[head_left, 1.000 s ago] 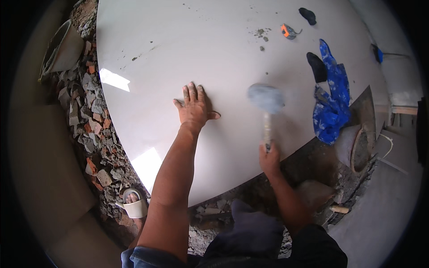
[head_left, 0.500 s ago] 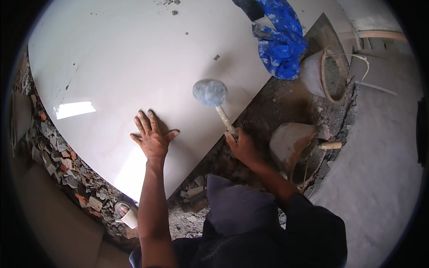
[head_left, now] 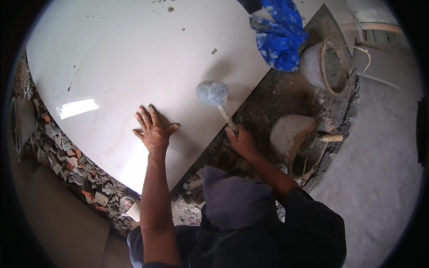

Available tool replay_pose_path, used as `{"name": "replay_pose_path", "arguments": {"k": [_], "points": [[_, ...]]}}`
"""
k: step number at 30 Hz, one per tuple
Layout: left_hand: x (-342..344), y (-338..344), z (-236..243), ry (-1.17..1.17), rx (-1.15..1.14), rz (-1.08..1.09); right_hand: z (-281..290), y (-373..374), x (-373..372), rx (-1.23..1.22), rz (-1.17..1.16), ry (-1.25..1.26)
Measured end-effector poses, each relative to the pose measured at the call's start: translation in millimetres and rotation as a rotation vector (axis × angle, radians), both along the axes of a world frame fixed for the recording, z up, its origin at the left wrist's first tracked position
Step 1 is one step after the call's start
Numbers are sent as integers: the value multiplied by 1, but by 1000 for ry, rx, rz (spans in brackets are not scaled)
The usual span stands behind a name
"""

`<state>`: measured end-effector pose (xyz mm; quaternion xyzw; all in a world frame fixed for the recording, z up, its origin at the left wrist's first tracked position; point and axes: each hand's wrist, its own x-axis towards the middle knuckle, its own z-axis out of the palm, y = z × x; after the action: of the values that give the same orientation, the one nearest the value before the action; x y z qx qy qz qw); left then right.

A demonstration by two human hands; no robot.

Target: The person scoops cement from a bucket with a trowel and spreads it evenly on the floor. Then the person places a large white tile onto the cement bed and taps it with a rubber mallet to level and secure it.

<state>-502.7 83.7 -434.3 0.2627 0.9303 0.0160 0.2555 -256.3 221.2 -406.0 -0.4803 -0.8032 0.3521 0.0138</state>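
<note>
A large glossy white tile (head_left: 120, 53) spreads before me, with specks of mortar on it. My left hand (head_left: 154, 134) lies flat on its near part, fingers spread, holding nothing. In my right hand (head_left: 243, 142), by the tile's right edge, is the pale handle of a rubber mallet (head_left: 212, 93). The mallet's round grey head is over the tile, slightly smeared by motion, with a shadow beside it. Whether the head touches the tile I cannot tell.
A crumpled blue plastic sheet (head_left: 279, 42) lies on the tile's far right. Beyond the right edge are a mortar-caked bucket (head_left: 315, 67), a tipped bucket (head_left: 286, 134) and a wooden handle (head_left: 331, 138). Broken rubble (head_left: 73, 163) borders the left. A sandal-clad foot (head_left: 129, 204) shows near my left forearm.
My right hand still grips the mallet, whose head sits slightly lower and further right in the picture. My left hand stays flat on the tile. The whole view has shifted a little.
</note>
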Motion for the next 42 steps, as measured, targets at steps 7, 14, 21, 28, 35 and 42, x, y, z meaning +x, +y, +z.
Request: {"name": "replay_pose_path", "arguments": {"k": [7, 14, 21, 28, 35, 42], "points": [[-1, 0, -3, 53, 61, -13, 4, 3, -5, 41, 8, -65], [-3, 9, 8, 2, -86, 26, 3, 3, 2, -16, -4, 65], [46, -12, 11, 67, -69, 269, 16, 16, -24, -221, 84, 342], [112, -118, 24, -150, -96, 655, 5, 4, -22, -517, 178, 763], [115, -120, 19, -167, -21, 664, -3, -3, -18, -322, 443, 119], [114, -128, 21, -209, 73, 690, -14, -11, -46, -168, 848, 99]]}}
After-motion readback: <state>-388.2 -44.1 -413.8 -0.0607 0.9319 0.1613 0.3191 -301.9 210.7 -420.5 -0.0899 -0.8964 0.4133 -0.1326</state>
